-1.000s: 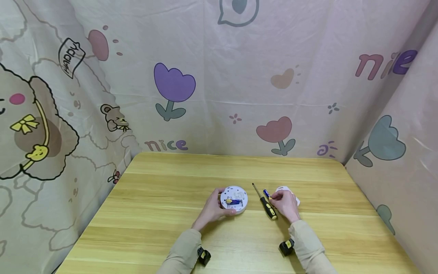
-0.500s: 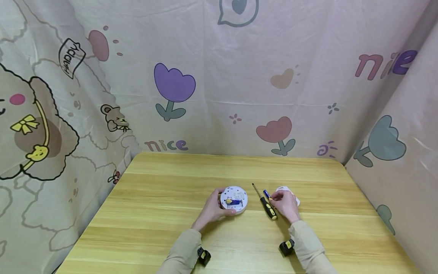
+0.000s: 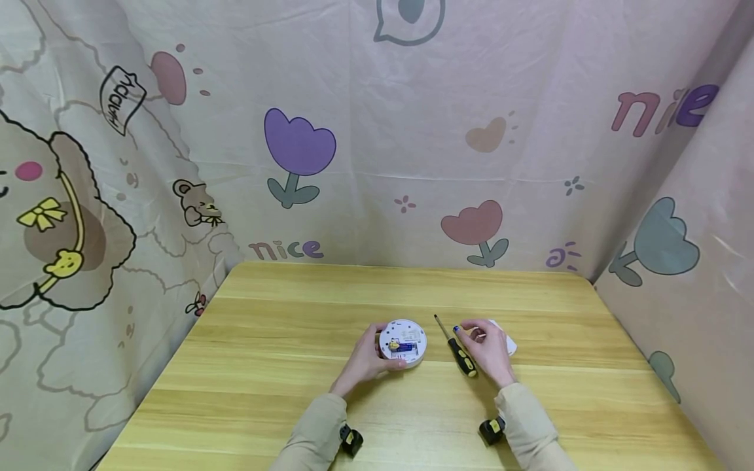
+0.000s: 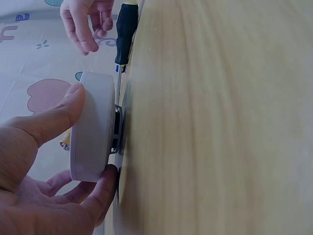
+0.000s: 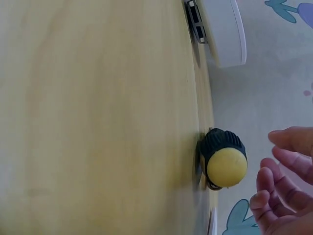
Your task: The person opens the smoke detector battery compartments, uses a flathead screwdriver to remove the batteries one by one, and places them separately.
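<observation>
My left hand [image 3: 368, 356] grips a round white device [image 4: 94, 125] by its side, thumb over the upper rim and fingers beneath. Its face holds a battery compartment with a blue battery [image 3: 404, 347] in it; a gold-coloured battery end [image 4: 65, 140] sticks up past the rim. On the table, a loose blue battery [image 3: 456, 329] shows only its tip beside my right hand [image 3: 487, 350]. The right hand hovers above the table with loosely bent fingers [image 5: 293, 139] and nothing between them. A black-and-yellow screwdriver [image 3: 461, 357] lies between the two hands.
A white cover piece [image 3: 505, 340] lies behind the right hand, partly hidden by it. The wooden table [image 3: 265, 366] meets a printed curtain [image 3: 353, 131] at the back and sides. Black cameras [image 3: 351, 441] are strapped to both wrists.
The right hand's fingers, earlier at the loose battery, have risen and shifted slightly, now covering most of that battery in the head view. Left hand and device stay in place.
</observation>
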Demonstrator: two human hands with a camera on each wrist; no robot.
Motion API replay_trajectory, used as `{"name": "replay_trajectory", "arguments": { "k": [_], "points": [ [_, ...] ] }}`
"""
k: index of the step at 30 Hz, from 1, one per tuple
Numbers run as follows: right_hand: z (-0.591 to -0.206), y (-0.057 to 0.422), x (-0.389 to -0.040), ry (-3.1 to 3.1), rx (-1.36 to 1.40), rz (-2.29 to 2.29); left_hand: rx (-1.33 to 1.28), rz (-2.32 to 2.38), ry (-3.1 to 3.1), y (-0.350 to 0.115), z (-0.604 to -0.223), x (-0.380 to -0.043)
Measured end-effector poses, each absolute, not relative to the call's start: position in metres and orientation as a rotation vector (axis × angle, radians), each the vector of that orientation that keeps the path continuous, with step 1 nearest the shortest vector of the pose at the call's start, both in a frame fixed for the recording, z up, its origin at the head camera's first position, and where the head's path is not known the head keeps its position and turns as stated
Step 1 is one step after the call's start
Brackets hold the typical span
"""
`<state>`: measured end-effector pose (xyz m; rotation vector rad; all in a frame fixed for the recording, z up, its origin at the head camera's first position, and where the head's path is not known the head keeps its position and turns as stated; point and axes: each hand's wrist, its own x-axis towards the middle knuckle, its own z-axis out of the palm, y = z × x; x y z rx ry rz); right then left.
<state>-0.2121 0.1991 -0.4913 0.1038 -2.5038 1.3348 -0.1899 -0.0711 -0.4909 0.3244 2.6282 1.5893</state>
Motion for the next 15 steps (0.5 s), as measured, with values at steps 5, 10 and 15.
{"name": "replay_trajectory", "arguments": {
  "k": [5, 10, 15],
  "points": [
    [-0.492, 0.195, -0.209, -2.452, 0.189, 1.377, 0.322, 1.586, 2.634, -0.071, -0.491, -0.19],
    [-0.491, 0.189, -0.208, -2.438, 0.258, 1.373, 0.313, 1.574, 2.645, -0.071, -0.491, -0.19],
    [-0.49, 0.181, -0.206, -2.455, 0.312, 1.362, 0.307, 1.565, 2.652, -0.071, -0.491, -0.19]
  ]
}}
